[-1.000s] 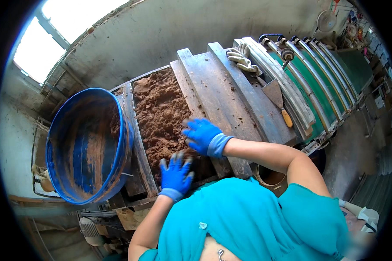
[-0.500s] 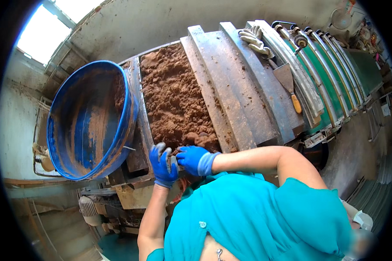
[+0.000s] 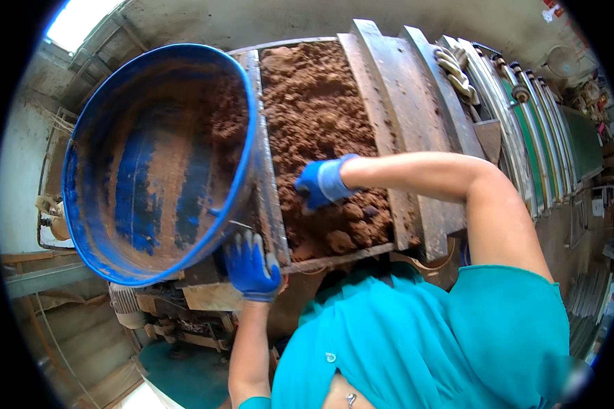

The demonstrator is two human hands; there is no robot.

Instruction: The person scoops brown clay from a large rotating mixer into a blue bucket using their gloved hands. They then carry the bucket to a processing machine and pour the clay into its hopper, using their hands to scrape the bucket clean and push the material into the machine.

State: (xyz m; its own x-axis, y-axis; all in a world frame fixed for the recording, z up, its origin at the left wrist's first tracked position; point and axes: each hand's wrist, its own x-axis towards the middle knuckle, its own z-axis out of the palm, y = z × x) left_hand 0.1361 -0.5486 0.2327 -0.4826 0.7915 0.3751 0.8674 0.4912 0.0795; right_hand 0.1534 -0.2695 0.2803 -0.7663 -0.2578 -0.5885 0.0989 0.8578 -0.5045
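My right hand [image 3: 319, 183], in a blue glove, reaches over the reddish-brown crumbly soil-like material [image 3: 320, 109] in the metal trough and touches or hovers just above it. Its fingers point down and are blurred, so any grip is hidden. My left hand [image 3: 252, 267], in a blue glove with grey fingertips, lies open on the near left corner of the trough's metal rim [image 3: 273, 225], fingers stretched out. Beside it the big blue tub [image 3: 245, 163] leans on its side, mouth toward me, with brown residue inside. A small dark lump [image 3: 370, 211] sits in the material near my right hand.
Right of the trough run ridged metal plates [image 3: 416, 95], with pale work gloves [image 3: 457, 71] and a scraper blade [image 3: 488, 138] on them. Farther right are metal rollers [image 3: 525, 123] over a green belt [image 3: 574, 140]. A motor [image 3: 126, 303] sits below the tub.
My right hand has left my left hand's side and moved forward and right over the brown material. My left hand has flattened onto the rim. The view has shifted, bringing the tub closer.
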